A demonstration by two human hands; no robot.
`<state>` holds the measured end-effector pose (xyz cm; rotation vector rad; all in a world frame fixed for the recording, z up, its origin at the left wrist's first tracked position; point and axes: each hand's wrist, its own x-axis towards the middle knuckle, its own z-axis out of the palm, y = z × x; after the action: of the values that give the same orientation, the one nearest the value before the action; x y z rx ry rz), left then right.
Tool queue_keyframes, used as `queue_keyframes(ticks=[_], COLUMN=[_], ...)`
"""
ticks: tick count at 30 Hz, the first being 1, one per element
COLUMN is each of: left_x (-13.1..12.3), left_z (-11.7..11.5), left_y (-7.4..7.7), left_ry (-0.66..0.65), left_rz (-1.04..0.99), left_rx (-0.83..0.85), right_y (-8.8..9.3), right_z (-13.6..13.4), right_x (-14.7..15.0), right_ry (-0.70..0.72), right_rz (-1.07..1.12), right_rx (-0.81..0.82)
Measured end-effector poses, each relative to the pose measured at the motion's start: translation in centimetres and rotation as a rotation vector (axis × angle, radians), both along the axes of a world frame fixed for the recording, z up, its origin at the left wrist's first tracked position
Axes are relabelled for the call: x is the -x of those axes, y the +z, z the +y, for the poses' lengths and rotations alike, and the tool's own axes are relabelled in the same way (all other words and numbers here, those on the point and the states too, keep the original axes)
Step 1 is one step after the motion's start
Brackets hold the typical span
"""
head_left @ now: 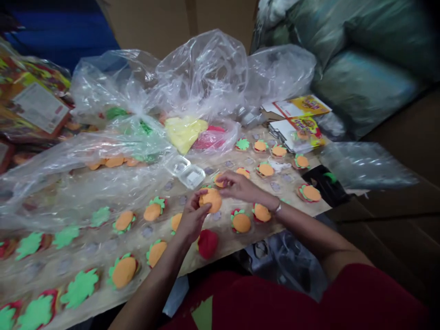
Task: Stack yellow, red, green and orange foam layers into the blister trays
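My left hand (pixel 192 215) grips a toy burger (pixel 211 200) by its side, thumb over the orange foam bun, a little green showing behind it. Just right of it, my right hand (pixel 237 184) has its fingers bent together in a pinch. An orange foam round (pixel 218 180) shows at those fingertips; whether it is held or lies on the table behind is unclear. Below my hands sits a red foam piece (pixel 207 244). More toy burgers with orange tops, such as one burger (pixel 240 222), stand in rows around, several topped only with green lettuce pieces (pixel 80 288).
A clear clamshell case (pixel 185 172) lies open behind my hands. Large clear plastic bags (pixel 202 73) hold green, yellow and pink foam pieces. Printed cards (pixel 302 107) and a black tray (pixel 325 185) are at the right. Packed goods (pixel 37 107) stand at the left.
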<state>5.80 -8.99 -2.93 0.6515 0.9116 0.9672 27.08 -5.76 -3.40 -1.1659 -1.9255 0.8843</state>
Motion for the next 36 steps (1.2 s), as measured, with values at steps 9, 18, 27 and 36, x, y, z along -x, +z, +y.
queue_keyframes(ticks=[9, 18, 27, 36], left_x=[1.3, 3.5, 4.3, 4.4], left_z=[0.7, 0.0, -0.6, -1.9], left_y=[-0.6, 0.5, 0.7, -0.3], left_ry=[0.119, 0.139, 0.071, 0.149], left_rz=[-0.076, -0.014, -0.017, -0.092], left_rx=[0.191, 0.251, 0.188, 0.061], right_y=[-0.9, -3.0, -5.5, -1.3], right_z=[-0.5, 14.4, 15.9, 5.4], right_x=[0.8, -11.9, -10.2, -0.8], right_ry=[-0.024, -0.807, -0.781, -0.257], right_rz=[0.274, -0.064, -0.229, -0.08], right_rx=[0.037, 0.14, 0.094, -0.066])
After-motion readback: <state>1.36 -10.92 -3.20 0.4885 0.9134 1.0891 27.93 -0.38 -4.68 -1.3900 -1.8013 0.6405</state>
